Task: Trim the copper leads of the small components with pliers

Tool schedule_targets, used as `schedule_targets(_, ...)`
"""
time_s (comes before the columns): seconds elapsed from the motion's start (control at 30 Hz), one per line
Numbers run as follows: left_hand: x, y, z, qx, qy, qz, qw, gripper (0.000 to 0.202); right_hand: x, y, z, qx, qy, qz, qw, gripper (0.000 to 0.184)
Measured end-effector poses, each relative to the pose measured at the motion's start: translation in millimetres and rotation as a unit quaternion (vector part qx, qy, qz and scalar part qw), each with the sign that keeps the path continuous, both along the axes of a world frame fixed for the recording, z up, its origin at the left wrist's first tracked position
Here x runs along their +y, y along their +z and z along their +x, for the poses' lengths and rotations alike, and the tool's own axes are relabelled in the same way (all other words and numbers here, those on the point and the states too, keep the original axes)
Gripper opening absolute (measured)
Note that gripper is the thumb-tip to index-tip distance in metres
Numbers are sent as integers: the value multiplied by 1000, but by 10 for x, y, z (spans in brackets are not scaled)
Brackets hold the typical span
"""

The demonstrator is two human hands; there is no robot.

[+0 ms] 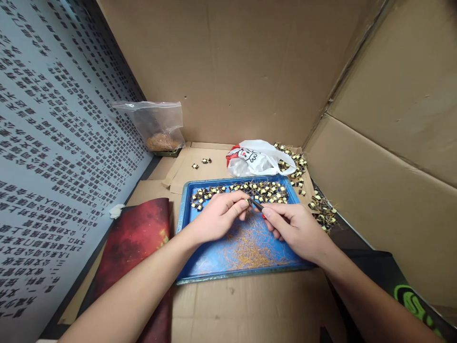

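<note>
A blue tray (200,259) lies on the cardboard floor in front of me. Several small black-and-yellow wound parts (266,189) lie in a row along its far edge. Thin copper wire clippings (250,245) are scattered over the tray's middle. My left hand (219,216) hovers above the tray, fingers pinched on one small part. My right hand (298,228) is closed around a dark tool with red handles (257,206), its tip meeting the part held in the left fingers.
A white plastic bag (259,158) lies behind the tray, with more small parts (321,205) strewn to its right. A clear bag holding copper scrap (160,126) stands at the back left. A red mat (137,238) lies left of the tray. Cardboard walls enclose the space.
</note>
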State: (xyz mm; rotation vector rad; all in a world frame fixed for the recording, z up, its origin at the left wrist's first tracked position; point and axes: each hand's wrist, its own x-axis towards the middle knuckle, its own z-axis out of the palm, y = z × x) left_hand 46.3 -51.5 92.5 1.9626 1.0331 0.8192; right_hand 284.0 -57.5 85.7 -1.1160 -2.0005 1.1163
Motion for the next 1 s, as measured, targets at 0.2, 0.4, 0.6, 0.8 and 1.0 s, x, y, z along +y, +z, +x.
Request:
schedule_targets(0.2, 5, -34, 18, -113, -5, -97, 989, 48, -25, -79, -66, 41, -19, -14, 999, 47)
schedule_targets(0.4, -1, -13, 19, -100, -6, -106, 989, 48, -3, -170, -83, 66, -65, 26, 995, 34)
schedule_targets(0.6, -35, -3, 31, -43, -28, -111, 993, 49, -21, -134, -106, 53, -40, 102, 993, 35)
schedule_targets(0.8, -36, -39, 55, -68, -68, -159, 982, 47, -57, -118, -137, 41, -31, 156, 986, 9)
schedule_targets(1.0, -33, -2, 65, -140, -69, -168, 973, 37, -54, -148, -141, 56, -91, 162, 981, 10)
